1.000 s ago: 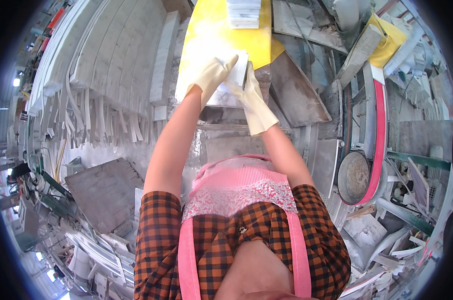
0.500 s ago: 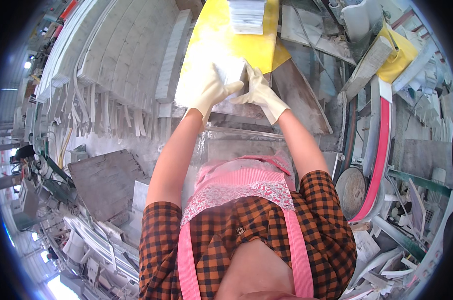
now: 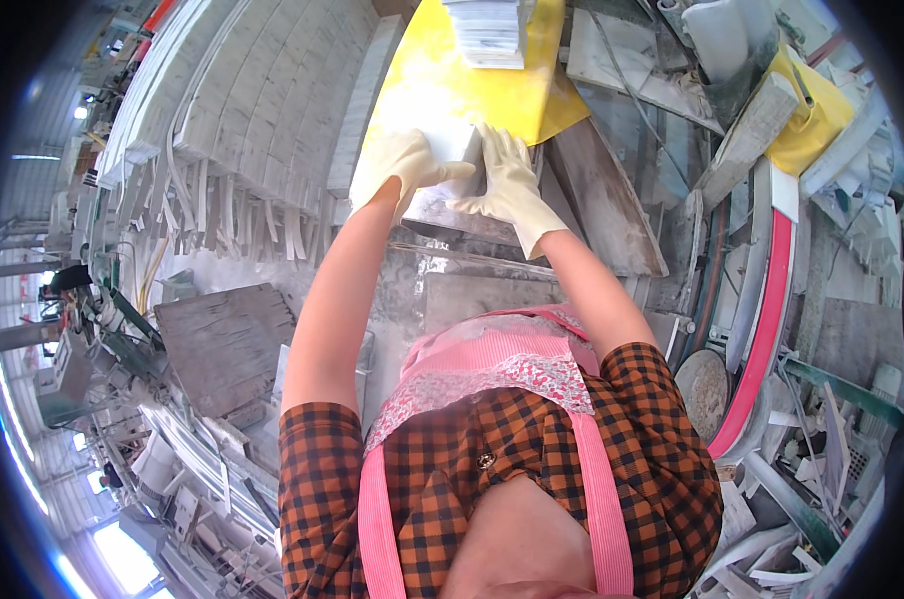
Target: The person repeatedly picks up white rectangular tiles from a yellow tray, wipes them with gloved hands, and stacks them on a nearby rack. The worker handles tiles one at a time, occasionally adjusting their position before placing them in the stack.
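Pale slabs are filling the upper left, packed close, presumably saving room. One yellow sheet is spreading across top centre, probably cushioning. Below, the gloved right hand is lying open, fingers straight; the left hand, making two, is curling opposite, its tightness impossible to tell. One white stack is sitting at the top edge; one white block is standing between both hands, seemingly being steadied.

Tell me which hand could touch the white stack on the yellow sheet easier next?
Probably the right hand: its fingers point up toward the white stack, while the left hand sits farther to the side. Both are at the white block now.
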`<state>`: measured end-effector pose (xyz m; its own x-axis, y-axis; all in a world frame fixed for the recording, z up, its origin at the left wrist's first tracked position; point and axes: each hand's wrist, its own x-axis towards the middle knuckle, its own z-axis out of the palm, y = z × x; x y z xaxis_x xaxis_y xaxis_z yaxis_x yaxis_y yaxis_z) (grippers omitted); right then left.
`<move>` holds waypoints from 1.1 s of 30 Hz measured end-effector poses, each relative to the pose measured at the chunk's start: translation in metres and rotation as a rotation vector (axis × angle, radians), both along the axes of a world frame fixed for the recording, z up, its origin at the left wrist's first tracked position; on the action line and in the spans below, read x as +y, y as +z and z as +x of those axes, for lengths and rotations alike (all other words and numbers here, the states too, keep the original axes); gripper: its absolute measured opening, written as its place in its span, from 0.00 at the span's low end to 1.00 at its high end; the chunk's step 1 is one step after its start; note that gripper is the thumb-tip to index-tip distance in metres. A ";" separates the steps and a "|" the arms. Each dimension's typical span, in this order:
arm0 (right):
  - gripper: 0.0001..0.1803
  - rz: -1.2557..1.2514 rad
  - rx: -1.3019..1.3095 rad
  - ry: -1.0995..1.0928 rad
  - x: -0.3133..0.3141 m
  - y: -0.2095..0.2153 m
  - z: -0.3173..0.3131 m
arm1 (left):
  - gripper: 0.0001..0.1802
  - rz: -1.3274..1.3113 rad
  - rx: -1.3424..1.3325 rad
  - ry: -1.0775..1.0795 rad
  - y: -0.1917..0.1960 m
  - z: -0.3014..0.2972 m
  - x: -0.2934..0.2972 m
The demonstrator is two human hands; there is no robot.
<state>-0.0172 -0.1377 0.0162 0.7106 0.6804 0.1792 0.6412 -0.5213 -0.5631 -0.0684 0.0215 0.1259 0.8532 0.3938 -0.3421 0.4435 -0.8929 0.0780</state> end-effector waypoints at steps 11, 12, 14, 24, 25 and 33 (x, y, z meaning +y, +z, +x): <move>0.60 -0.004 -0.192 0.101 -0.032 -0.004 0.006 | 0.34 0.037 -0.072 0.093 -0.005 0.001 -0.006; 0.51 0.109 -0.252 0.102 -0.046 0.000 0.009 | 0.34 0.035 -0.194 0.123 -0.003 -0.003 -0.010; 0.33 0.232 -0.228 0.060 -0.078 0.007 0.021 | 0.35 0.087 -0.190 0.138 0.001 -0.004 -0.019; 0.20 0.095 -0.411 -0.859 -0.372 -0.011 0.160 | 0.37 0.094 -0.254 0.119 0.001 -0.006 -0.027; 0.25 -0.046 -0.435 -0.949 -0.395 -0.014 0.170 | 0.37 0.084 -0.241 0.133 0.001 -0.006 -0.027; 0.40 -0.381 -0.211 -1.182 -0.459 -0.028 0.243 | 0.35 0.051 -0.199 0.161 0.003 -0.004 -0.029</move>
<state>0.2262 -0.5964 -0.0121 0.9013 -0.3169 0.2955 -0.2680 -0.9436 -0.1943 -0.0724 -0.0076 0.1293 0.8268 0.5421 -0.1498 0.5603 -0.8173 0.1349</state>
